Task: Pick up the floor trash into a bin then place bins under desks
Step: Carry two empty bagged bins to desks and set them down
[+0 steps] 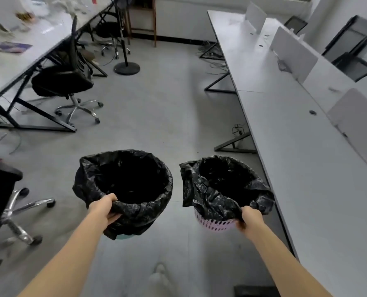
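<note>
I carry two bins above the grey floor, one in each hand. My left hand (pixel 105 209) grips the near rim of the left bin (pixel 148 202), which is lined with a black bag; a bit of teal shows at its base. My right hand (pixel 250 217) grips the near rim of the pink bin (pixel 212 224), whose perforated wall shows under a crumpled black liner. Both bins look dark inside; their contents are hidden. No loose trash is visible on the floor near me.
A long white desk (pixel 296 146) with dividers runs along the right, black legs beneath. On the left is a cluttered desk (pixel 24 61) with a black office chair (pixel 64 82). Another chair (pixel 4 194) is at my near left. A fan stand (pixel 126 67) stands ahead.
</note>
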### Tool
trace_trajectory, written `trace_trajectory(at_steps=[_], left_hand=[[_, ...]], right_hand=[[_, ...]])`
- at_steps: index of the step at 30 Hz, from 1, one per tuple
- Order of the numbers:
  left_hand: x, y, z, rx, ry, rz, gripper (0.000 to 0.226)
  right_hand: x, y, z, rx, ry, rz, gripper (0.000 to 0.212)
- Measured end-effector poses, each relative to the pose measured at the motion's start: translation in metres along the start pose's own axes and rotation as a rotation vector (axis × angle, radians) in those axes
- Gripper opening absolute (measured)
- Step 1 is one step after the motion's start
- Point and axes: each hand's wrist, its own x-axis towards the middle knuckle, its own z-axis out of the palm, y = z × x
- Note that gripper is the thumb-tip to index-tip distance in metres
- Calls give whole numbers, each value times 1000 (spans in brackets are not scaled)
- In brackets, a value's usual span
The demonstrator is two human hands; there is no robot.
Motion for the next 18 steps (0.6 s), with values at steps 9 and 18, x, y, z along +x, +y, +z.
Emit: trace_trajectory(at_steps=[9, 18], left_hand=[[115, 158, 177, 90, 38, -16, 27], [281, 257, 380, 119, 135, -88, 26]], right_hand=[[148, -168, 92, 23, 19, 99, 17], [371, -315, 223, -82, 31, 268, 20]])
